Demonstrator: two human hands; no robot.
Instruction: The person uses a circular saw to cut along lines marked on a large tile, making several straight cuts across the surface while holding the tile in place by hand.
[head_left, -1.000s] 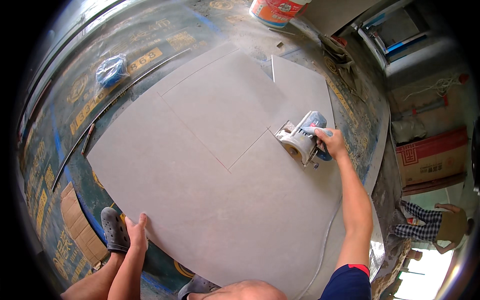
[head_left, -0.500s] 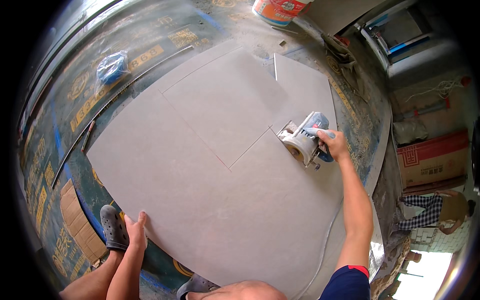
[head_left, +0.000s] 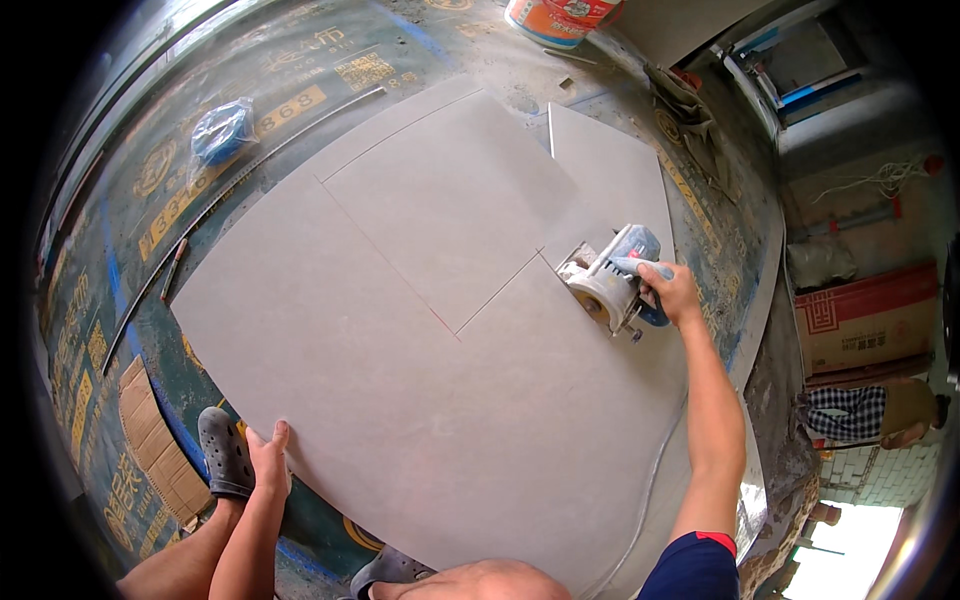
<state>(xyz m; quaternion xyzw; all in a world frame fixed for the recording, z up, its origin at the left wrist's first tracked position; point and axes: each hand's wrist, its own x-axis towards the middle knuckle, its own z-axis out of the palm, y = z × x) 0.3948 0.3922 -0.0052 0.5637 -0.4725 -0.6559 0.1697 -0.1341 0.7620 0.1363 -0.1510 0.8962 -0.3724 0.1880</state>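
Note:
My right hand (head_left: 676, 295) is wrapped round the handle of a handheld tile cutter (head_left: 607, 285). The cutter rests on a large grey tile (head_left: 380, 390), at its right part, by the corner of a cut line. Lines for a rectangle are marked on the tile; the one leading to the cutter is dark, and another is faint and reddish. At the near left edge, my left hand (head_left: 268, 455) grips the tile with the thumb on top; its other fingers are partly hidden. A pale cord (head_left: 655, 470) runs over the tile beside my right arm.
A pencil (head_left: 174, 268) and a long thin dark strip (head_left: 215, 205) lie left, near a blue roll in plastic (head_left: 222, 132). Cardboard (head_left: 160, 440) lies by my left shoe (head_left: 226, 455). A bucket (head_left: 560, 22) stands at the back. Another person (head_left: 870, 412) is far right.
The other person at the far right has bent and shifted position. My hands, the cutter and the tile stay nearly where they were; the view moves slightly.

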